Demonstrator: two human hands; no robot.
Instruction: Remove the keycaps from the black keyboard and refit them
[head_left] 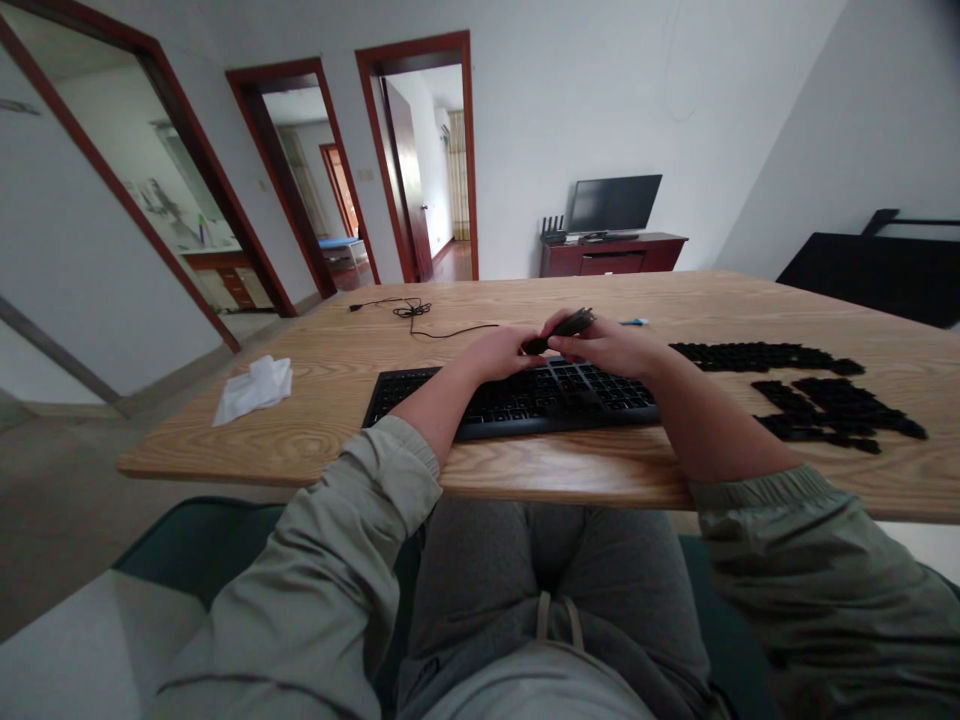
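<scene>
A black keyboard [517,405] lies on the wooden table in front of me, its key bed bare in places. Above its back edge, my right hand [600,345] is closed around a short, dark, brush-like object [574,323] whose upper end points right and looks frayed. My left hand [510,352] has its fingers closed at the lower end of that same object. The fingertips partly hide where the two hands meet. Loose black keycaps [765,357] lie in rows to the right of the keyboard, with more keycaps [855,405] grouped nearer to me.
White tissues [255,388] lie on the left of the wooden table [322,440]. A black cable [412,309] is loosely coiled behind the keyboard. A small blue and white item [634,322] sits beyond my right hand. A television [615,204] stands on a far cabinet.
</scene>
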